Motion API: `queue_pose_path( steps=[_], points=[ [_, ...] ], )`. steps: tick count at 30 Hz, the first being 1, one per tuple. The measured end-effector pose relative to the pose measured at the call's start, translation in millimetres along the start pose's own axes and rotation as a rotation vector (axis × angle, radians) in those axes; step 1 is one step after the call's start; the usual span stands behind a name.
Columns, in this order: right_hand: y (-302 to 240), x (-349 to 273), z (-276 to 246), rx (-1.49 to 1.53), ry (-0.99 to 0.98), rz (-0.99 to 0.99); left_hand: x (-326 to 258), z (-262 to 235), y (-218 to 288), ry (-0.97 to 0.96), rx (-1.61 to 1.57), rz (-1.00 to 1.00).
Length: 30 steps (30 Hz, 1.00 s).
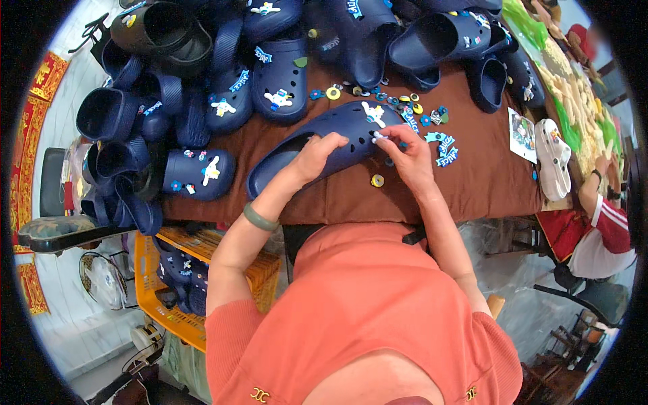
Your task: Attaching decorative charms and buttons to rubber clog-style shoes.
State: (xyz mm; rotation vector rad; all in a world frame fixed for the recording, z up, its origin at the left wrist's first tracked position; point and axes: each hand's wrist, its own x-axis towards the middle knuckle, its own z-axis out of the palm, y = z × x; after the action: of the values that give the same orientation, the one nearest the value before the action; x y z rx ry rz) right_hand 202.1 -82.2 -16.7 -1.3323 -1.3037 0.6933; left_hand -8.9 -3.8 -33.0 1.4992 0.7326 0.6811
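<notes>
The left hand (314,158) curls round the opening of a navy clog (341,120), and the right hand (413,160) pinches a small pale charm (377,137) over its toe. The clog lies on brown cloth (476,189); it looks light and springy, best held by the rim, the charm rubbery and easily dropped, best pinched edgewise.

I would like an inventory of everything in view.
Front clog: one, dark blue, centre
Other dark clogs: many, blue or black, left, back
White clog: one, white, right
Loose charms: many, mixed, near front clog
Card: one, multicoloured, right
Cloth: one, brown, under clogs
Crates: count unclear, yellow, lower left
Banners: several, red, left wall
Unidentified pieces: many, pale, far right
Other people: at least one, red-white, right
Left hand: one, bare, on front clog
Right hand: one, bare, pinching small white piece
</notes>
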Motion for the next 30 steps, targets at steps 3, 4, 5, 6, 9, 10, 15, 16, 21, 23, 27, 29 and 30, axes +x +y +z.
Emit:
queue_pose_path(
  steps=[3,4,5,6,9,10,15,16,21,23,27,29,30],
  points=[
    [-1,8,10,-0.186,0.026,-0.151,-1,0,4,0.007,0.075,0.07],
    [-1,9,12,-0.28,0.051,-0.222,-2,0,6,-0.004,0.125,0.081],
    [-2,9,13,-0.281,0.047,-0.224,-2,0,8,0.002,0.115,0.09],
    [-2,8,14,-0.293,0.068,-0.218,-1,1,10,-0.017,0.084,0.053],
    [-3,6,13,-0.302,0.102,-0.169,-2,3,13,-0.029,0.045,0.038],
    [-3,6,12,-0.3,0.105,-0.129,-2,4,13,-0.022,0.039,0.056],
    [2,7,11,-0.313,0.107,-0.206,-1,-1,7,-0.045,0.166,0.151],
    [2,7,11,-0.366,0.129,-0.312,-1,-2,4,-0.048,0.374,0.224],
    [-7,-1,7,-0.65,0.163,-0.564,0,-2,-6,-0.047,0.25,0.208],
    [-13,-4,6,-0.742,0.149,-0.583,1,-2,-6,-0.044,0.185,0.134],
    [-21,-3,6,-0.826,0.087,-0.581,2,-1,-5,-0.028,0.166,0.124],
    [-23,-3,7,-0.835,0.061,-0.575,2,-3,-6,-0.023,0.188,0.173],
    [-24,-4,7,-0.864,0.045,-0.586,3,-4,-7,-0.047,0.288,0.242]
  ],
)
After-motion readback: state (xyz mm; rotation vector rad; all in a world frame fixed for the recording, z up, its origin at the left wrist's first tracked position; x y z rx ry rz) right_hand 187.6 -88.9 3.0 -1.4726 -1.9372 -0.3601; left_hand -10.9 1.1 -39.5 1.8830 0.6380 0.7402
